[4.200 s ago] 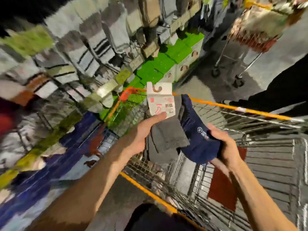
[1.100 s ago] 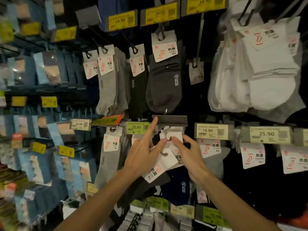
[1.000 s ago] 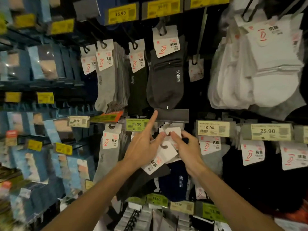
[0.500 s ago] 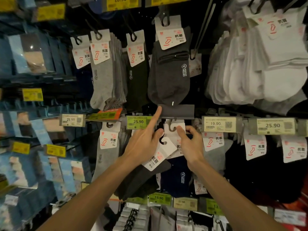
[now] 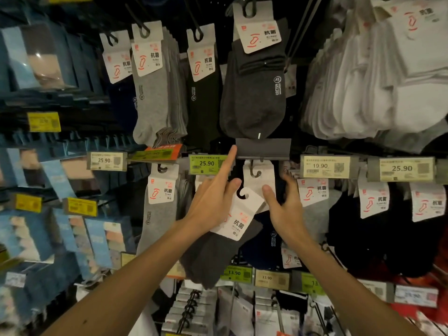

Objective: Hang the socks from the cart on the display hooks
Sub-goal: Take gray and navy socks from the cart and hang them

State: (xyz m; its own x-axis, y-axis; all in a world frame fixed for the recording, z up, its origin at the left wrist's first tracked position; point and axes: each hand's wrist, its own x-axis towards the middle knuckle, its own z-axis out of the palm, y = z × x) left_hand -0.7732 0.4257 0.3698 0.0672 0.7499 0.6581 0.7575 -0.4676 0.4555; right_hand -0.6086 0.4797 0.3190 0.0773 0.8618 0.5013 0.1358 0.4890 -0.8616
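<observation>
left hand [image 5: 213, 200]: grip holding tilted grey socks [image 5: 213, 255], forefinger pointing up beside hook [image 5: 254, 171]. right hand [image 5: 284, 207]: grip pinching hung card [image 5: 261, 184]. neighbouring socks [image 5: 160, 214] crowding both sides.

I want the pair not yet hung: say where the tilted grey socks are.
Head view, centre: the dark grey socks are held tilted in the left hand, below the blank price holder, left of the navy socks.

Arms raised; left hand [image 5: 213, 200] pinches, forefinger extended; right hand [image 5: 284, 207] pinches too.
</observation>
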